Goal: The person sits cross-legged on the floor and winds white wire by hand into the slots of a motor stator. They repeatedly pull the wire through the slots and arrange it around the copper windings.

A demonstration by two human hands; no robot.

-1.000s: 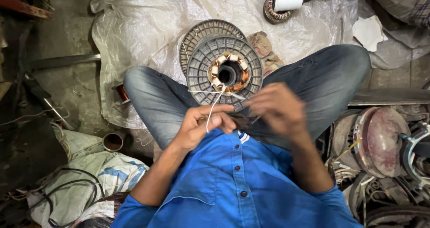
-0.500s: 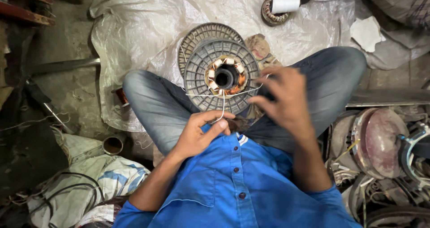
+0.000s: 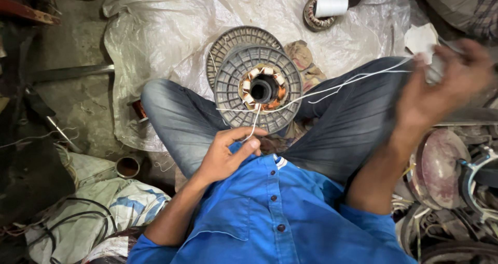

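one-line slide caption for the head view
Left hand pinches white thread at a motor stator; right hand pulls it taut.

Two hands, left (image 3: 223, 157) and right (image 3: 441, 90); one ribbed motor stator (image 3: 258, 89); one white thread (image 3: 337, 87); one white spool (image 3: 331, 7); one plastic sheet (image 3: 155, 35).

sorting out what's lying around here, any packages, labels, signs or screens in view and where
No signs or screens.
Woven sack: floor at lower left, crumpled, white with blue print.
Plastic sheet: spread on the floor under the grey ribbed motor part, clear and wrinkled.
Thread roll: top, on a round wound core, plain white cylinder.
White paper scrap: upper right.
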